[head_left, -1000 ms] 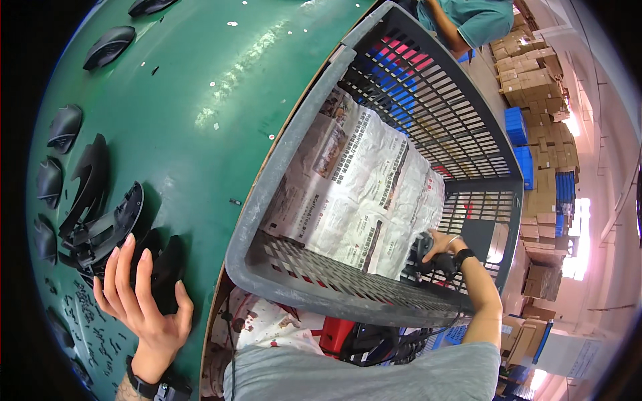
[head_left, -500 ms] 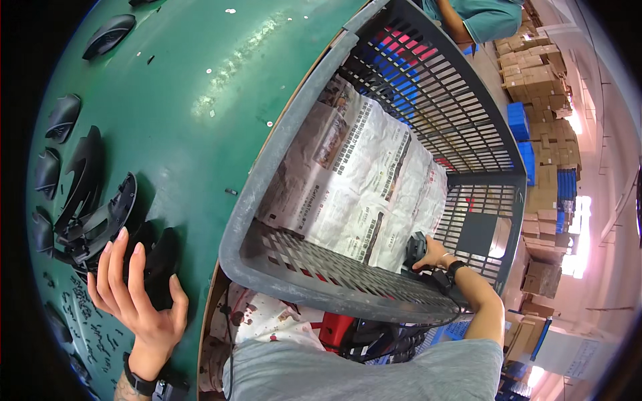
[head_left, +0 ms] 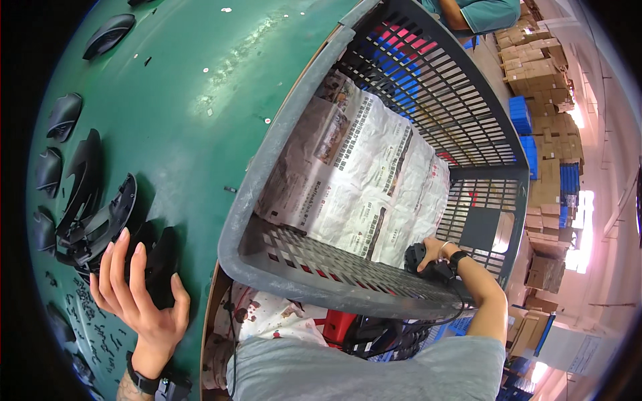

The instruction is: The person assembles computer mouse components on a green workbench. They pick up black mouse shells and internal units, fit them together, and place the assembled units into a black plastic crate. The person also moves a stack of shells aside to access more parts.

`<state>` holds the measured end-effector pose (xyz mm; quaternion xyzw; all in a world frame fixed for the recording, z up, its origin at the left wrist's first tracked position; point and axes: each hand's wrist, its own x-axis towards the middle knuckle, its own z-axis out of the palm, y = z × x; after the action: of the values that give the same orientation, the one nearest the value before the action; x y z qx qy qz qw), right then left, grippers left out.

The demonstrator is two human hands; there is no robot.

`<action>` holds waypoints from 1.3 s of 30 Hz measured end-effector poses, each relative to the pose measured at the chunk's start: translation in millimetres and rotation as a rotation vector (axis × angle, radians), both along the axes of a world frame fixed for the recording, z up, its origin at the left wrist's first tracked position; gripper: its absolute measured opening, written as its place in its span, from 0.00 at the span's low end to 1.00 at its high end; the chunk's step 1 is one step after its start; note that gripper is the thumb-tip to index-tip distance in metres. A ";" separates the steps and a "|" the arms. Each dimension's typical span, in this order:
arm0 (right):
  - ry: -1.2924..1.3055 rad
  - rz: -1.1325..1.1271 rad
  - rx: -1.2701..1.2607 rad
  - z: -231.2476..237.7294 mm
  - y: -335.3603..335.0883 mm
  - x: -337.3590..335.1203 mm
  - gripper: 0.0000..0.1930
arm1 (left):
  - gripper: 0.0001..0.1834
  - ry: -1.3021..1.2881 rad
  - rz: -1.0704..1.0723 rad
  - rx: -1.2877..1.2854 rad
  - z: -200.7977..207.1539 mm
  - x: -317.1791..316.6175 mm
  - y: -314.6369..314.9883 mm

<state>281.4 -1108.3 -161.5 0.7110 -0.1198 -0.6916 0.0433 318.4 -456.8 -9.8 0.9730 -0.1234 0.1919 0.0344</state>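
My left hand (head_left: 147, 314) hovers with its fingers apart at the left, holding nothing. Close by its fingertips lie curved black plastic parts (head_left: 100, 214) on the green table (head_left: 200, 134). On the other side, my right hand (head_left: 438, 250) is down inside a dark grey slatted basket (head_left: 267, 289). Its fingers are closed on a small black plastic part (head_left: 414, 256), low in the near right corner of the basket. Printed newspaper (head_left: 361, 180) lines the basket's bottom. The underside of the held part is hidden.
More black shells (head_left: 65, 117) stand along the table's left side, with small black bits (head_left: 100, 334) near them. A red object (head_left: 340, 326) sits below the basket. Another person's sleeve (head_left: 491, 15) shows at the top right. Cardboard boxes (head_left: 542, 147) are stacked beyond.
My right hand has shifted slightly down and to the right with the black part, which appears turned. My left hand has hardly moved.
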 end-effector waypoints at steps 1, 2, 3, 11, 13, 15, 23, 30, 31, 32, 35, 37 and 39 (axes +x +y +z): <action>-0.016 -0.087 0.018 0.8 6.7 0.5 0.64 | 0.30 -0.005 0.000 -0.002 -0.5 -0.1 0.0; -0.032 -0.174 0.035 4.3 14.5 -0.8 0.65 | 0.30 -0.009 0.000 -0.003 -0.7 -0.3 0.0; -0.047 -0.253 0.054 5.4 19.8 1.0 0.65 | 0.30 -0.010 0.001 -0.006 -0.3 -0.3 0.3; -0.062 -0.165 -0.010 16.8 36.2 11.2 0.62 | 0.33 -0.004 0.002 -0.028 2.1 0.0 0.0; -0.195 -0.118 0.040 21.4 20.0 5.4 0.51 | 0.32 0.016 0.000 -0.045 4.5 1.6 -0.8; -0.263 -0.385 0.069 22.5 -18.7 1.1 0.49 | 0.28 -0.032 0.005 -0.106 5.3 3.5 -3.7; -0.328 -0.203 0.039 97.1 65.1 55.7 0.41 | 0.30 -0.042 -0.025 -0.177 5.5 1.6 -3.7; -0.983 -0.006 0.285 260.3 140.2 126.0 0.33 | 0.30 -0.079 -0.051 -0.198 3.7 0.1 -3.3; -1.002 -0.056 0.355 289.9 161.9 130.8 0.31 | 0.30 -0.083 -0.055 -0.203 3.9 0.9 -3.3; -1.067 0.001 0.428 311.1 174.5 135.6 0.30 | 0.30 -0.083 -0.068 -0.215 5.2 1.3 -3.8; -1.080 0.142 0.654 372.4 257.4 150.9 0.35 | 0.30 -0.087 -0.088 -0.237 4.9 1.9 -2.2; -1.132 0.366 0.703 402.5 318.4 156.2 0.35 | 0.30 -0.089 -0.094 -0.251 4.5 1.3 1.1; -1.120 0.610 0.767 418.0 374.9 165.3 0.35 | 0.31 -0.077 -0.105 -0.279 2.5 1.1 4.0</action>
<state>446.7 -733.4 256.5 0.9239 0.3287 -0.1761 -0.0854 319.5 -452.8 -7.3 0.9429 -0.1477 0.2422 0.1743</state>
